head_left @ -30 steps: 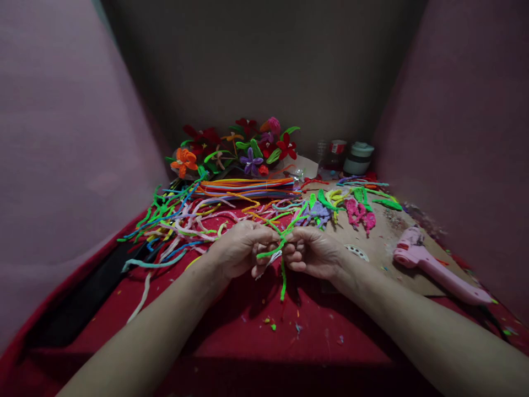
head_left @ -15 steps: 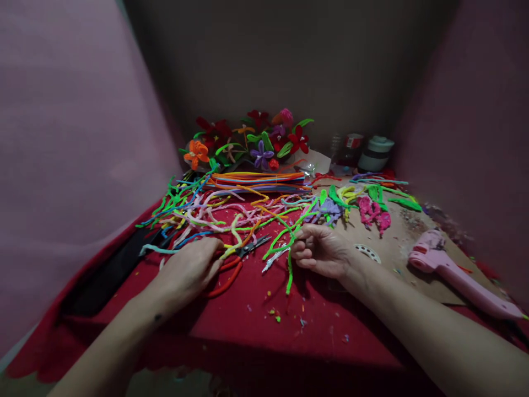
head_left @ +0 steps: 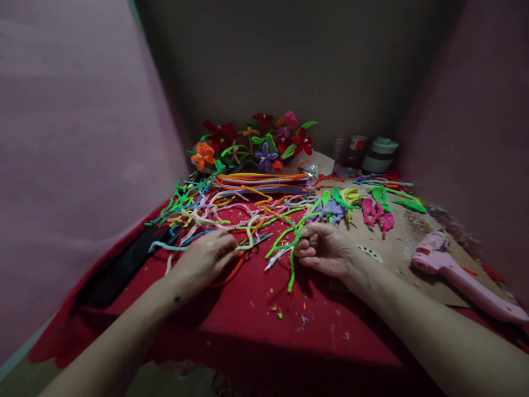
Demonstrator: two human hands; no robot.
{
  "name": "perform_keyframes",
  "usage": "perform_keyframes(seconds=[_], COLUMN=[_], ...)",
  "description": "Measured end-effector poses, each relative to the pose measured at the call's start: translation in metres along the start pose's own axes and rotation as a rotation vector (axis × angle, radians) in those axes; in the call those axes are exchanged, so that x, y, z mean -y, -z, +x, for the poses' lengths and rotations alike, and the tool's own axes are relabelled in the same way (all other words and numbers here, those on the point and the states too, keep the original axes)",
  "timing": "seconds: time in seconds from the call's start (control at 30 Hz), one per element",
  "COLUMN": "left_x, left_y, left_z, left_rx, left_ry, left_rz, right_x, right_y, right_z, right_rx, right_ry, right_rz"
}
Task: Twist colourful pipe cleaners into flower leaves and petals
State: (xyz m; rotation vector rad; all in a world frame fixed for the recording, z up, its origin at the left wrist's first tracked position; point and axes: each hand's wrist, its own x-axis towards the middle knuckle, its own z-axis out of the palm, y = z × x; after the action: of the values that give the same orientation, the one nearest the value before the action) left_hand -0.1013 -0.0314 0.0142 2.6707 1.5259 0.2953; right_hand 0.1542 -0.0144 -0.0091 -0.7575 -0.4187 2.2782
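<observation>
My right hand (head_left: 326, 249) is closed in a pinch on a bent green pipe cleaner piece (head_left: 291, 266), which hangs just above the red cloth (head_left: 264, 320); a whitish strand lies beside it. My left hand (head_left: 206, 256) rests on the cloth to the left, fingers curled over the orange-red handles of a pair of scissors (head_left: 259, 238). The dark blades stick out to the right, toward the green piece. The handles are mostly hidden under the hand.
A loose pile of coloured pipe cleaners (head_left: 206, 208) and a straight bundle (head_left: 260, 181) lie behind the hands. Finished pipe cleaner flowers (head_left: 264, 146) stand at the back. On the cardboard (head_left: 405, 248) at right are a pink glue gun (head_left: 454, 270), leaf and petal pieces, and jars (head_left: 380, 154).
My left hand let go of the green piece, moved left to the scissors and curled over their handles. My right hand kept the green piece almost still.
</observation>
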Motion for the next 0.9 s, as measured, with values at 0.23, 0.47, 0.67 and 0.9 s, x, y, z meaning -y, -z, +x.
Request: perform_keyframes(seconds=[0.23,0.47,0.67,0.9], left_x=[0.028,0.007,0.001,0.014], left_y=[0.03,0.007,-0.008,0.007], left_z=[0.011,-0.012,-0.015,-0.023], left_rx=[-0.162,0.105,0.131,0.059], left_ry=[0.158,0.033,0.067,0.056], left_rz=[0.426,0.153,0.265,0.187], right_x=[0.001,0.0,0.0,0.002], right_y=[0.0,0.0,-0.002,-0.002], right_z=[-0.001,-0.001,-0.003,-0.004], right_rx=[0.011,0.031,0.05,0.057], right_ry=[0.002,-0.001,0.0,-0.008], right_rz=[-0.008,-0.033,-0.007,0.058])
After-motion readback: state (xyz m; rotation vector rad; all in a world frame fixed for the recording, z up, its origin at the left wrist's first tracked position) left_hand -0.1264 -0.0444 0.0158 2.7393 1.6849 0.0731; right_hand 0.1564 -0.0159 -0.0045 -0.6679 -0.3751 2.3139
